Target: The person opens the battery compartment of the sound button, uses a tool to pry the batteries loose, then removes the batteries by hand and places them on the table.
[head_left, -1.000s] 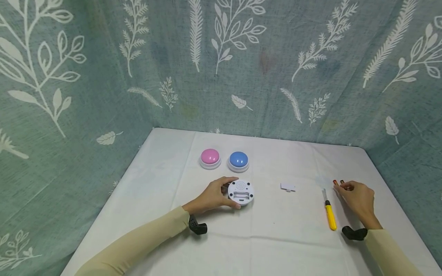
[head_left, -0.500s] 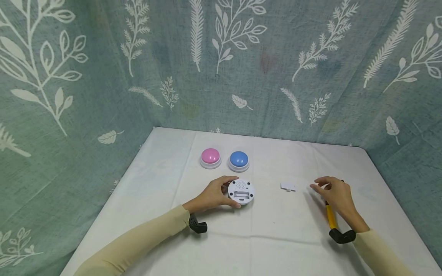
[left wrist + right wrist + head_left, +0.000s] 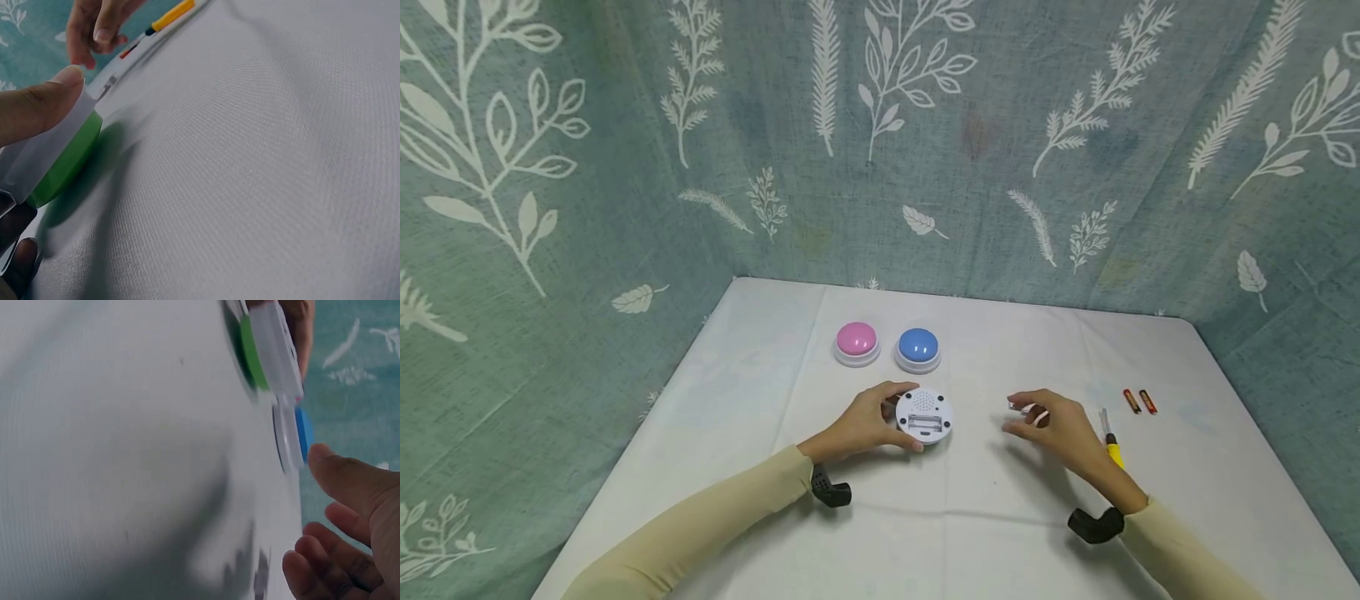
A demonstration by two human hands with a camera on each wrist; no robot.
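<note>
My left hand [image 3: 859, 427] grips a round white buzzer button [image 3: 923, 402] at its left side, thumb at the near edge and fingers at the far edge. It is upside down: the base faces up, showing speaker holes and an uncovered battery slot. Its green dome [image 3: 70, 164] faces the table in the left wrist view. My right hand [image 3: 1054, 429] hovers over a small white battery cover [image 3: 1012, 406], which the fingers partly hide. In the right wrist view the cover [image 3: 261, 575] lies on the cloth below the hand, whose thumb and fingers are apart with nothing between them.
Behind the left hand stand a pink buzzer button [image 3: 857, 342] and a blue one [image 3: 918, 348]. To the right lie two small red batteries [image 3: 1132, 401] and a yellow-handled screwdriver [image 3: 1112, 446], partly behind the right forearm. A leaf-patterned curtain [image 3: 970, 167] hangs behind the table.
My right hand has moved left, from the batteries past the screwdriver to the battery cover. The batteries now show fully on the cloth. My left hand and its buzzer button have stayed put.
</note>
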